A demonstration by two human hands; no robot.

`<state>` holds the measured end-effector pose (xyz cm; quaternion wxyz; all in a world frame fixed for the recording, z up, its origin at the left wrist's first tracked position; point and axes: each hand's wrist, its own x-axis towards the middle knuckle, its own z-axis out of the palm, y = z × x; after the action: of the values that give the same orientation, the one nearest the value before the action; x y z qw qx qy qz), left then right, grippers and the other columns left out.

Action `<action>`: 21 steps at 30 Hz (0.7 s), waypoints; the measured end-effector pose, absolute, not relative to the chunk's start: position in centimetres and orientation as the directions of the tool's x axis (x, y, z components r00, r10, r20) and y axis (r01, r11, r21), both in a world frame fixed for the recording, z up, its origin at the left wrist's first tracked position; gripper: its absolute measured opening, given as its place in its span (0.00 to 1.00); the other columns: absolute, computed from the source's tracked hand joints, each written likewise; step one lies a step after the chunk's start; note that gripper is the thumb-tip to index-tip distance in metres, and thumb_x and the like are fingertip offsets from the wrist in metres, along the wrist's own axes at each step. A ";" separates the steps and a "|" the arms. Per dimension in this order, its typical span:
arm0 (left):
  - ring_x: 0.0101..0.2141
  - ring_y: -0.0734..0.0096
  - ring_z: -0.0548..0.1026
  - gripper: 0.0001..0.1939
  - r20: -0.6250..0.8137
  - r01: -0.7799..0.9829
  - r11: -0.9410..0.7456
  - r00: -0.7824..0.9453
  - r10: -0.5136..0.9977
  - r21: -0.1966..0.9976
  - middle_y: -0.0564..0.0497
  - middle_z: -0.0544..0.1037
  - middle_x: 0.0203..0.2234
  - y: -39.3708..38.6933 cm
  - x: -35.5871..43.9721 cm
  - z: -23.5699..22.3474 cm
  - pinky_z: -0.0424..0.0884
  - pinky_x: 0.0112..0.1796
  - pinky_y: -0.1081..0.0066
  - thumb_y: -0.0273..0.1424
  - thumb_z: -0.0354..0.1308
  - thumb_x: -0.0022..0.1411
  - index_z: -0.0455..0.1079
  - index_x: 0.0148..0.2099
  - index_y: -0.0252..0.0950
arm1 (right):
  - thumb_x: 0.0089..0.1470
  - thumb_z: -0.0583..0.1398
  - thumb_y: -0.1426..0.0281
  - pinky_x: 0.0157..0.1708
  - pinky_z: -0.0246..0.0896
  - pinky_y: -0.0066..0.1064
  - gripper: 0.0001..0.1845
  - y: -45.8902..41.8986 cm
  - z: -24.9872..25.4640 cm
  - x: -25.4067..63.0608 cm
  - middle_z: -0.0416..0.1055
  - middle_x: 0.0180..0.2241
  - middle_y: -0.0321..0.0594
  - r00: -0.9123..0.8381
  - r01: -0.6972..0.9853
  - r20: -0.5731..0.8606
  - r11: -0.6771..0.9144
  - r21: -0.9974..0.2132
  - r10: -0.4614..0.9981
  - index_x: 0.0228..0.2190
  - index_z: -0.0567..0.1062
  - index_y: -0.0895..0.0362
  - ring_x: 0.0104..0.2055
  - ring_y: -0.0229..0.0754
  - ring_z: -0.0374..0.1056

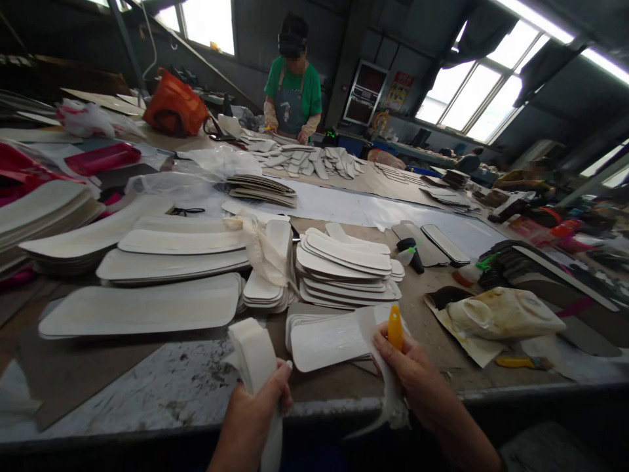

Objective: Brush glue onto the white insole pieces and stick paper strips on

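No legible text, labels or numbers.

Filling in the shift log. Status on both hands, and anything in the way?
Left hand gripping pale strips. Right hand holding yellow handle, thin white strip. Nearest clutter: white panels stacked just ahead.

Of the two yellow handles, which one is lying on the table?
The loose handle towards the right, in front of the stained container. The other handle is held upright in the right hand.

Upright yellow handle [395,329], lower end hidden
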<state>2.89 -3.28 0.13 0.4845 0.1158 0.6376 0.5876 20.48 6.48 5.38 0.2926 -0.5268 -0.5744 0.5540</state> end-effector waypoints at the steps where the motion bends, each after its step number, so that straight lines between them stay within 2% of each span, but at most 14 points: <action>1: 0.16 0.73 0.65 0.19 -0.467 -0.372 0.303 -0.521 0.714 0.877 0.57 0.67 0.10 -2.9 2.3 -0.1 0.63 0.21 0.72 0.45 0.65 0.41 0.71 0.26 0.33 | 0.46 0.61 0.52 0.25 0.51 0.26 0.20 7.3 5.8 20.5 0.57 0.21 0.29 -0.355 0.355 -0.266 -0.134 -0.925 0.896 0.25 0.66 0.56 0.24 0.34 0.52; 4: 0.15 0.72 0.63 0.20 -0.489 -0.302 0.385 -0.515 0.704 0.872 0.57 0.66 0.08 -1.7 1.2 -0.8 0.59 0.20 0.72 0.44 0.65 0.38 0.71 0.28 0.32 | 0.47 0.60 0.56 0.25 0.48 0.26 0.17 9.5 6.1 19.5 0.56 0.21 0.29 -0.577 0.526 -0.365 -0.009 -0.850 0.730 0.23 0.66 0.57 0.24 0.33 0.50; 8: 0.15 0.71 0.64 0.18 -0.534 -0.265 0.464 -0.477 0.698 0.845 0.56 0.66 0.09 -0.7 1.0 -1.3 0.59 0.20 0.71 0.42 0.64 0.36 0.71 0.25 0.32 | 0.49 0.58 0.61 0.24 0.46 0.26 0.13 11.4 5.1 17.0 0.55 0.21 0.28 -0.709 0.576 -0.435 0.099 -0.812 0.555 0.23 0.66 0.58 0.23 0.32 0.49; 13: 0.16 0.71 0.64 0.14 -0.581 -0.257 0.522 -0.419 0.698 0.813 0.56 0.66 0.10 -0.3 1.0 -1.2 0.60 0.21 0.71 0.41 0.61 0.37 0.70 0.23 0.35 | 0.50 0.58 0.66 0.25 0.47 0.25 0.11 12.5 4.0 14.9 0.57 0.20 0.29 -0.745 0.613 -0.436 0.260 -0.746 0.505 0.21 0.65 0.57 0.24 0.33 0.53; 17: 0.16 0.72 0.63 0.12 -0.593 -0.246 0.540 -0.377 0.712 0.805 0.56 0.66 0.10 -0.1 0.7 -1.0 0.59 0.21 0.71 0.42 0.58 0.38 0.67 0.18 0.38 | 0.50 0.58 0.66 0.23 0.44 0.26 0.11 12.7 3.7 14.0 0.59 0.19 0.29 -0.725 0.678 -0.466 0.404 -0.615 0.507 0.20 0.66 0.57 0.22 0.32 0.53; 21: 0.17 0.71 0.64 0.12 -0.595 -0.235 0.547 -0.356 0.721 0.804 0.55 0.67 0.11 0.0 0.5 -0.7 0.60 0.22 0.71 0.42 0.57 0.39 0.67 0.19 0.38 | 0.51 0.58 0.64 0.24 0.43 0.26 0.10 12.8 3.8 13.5 0.63 0.20 0.31 -0.707 0.707 -0.475 0.499 -0.502 0.524 0.24 0.70 0.57 0.23 0.34 0.55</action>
<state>0.55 0.02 -0.71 0.5397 0.1750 0.6945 0.4425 13.53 12.77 3.84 -0.1309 -0.3597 -0.8557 0.3481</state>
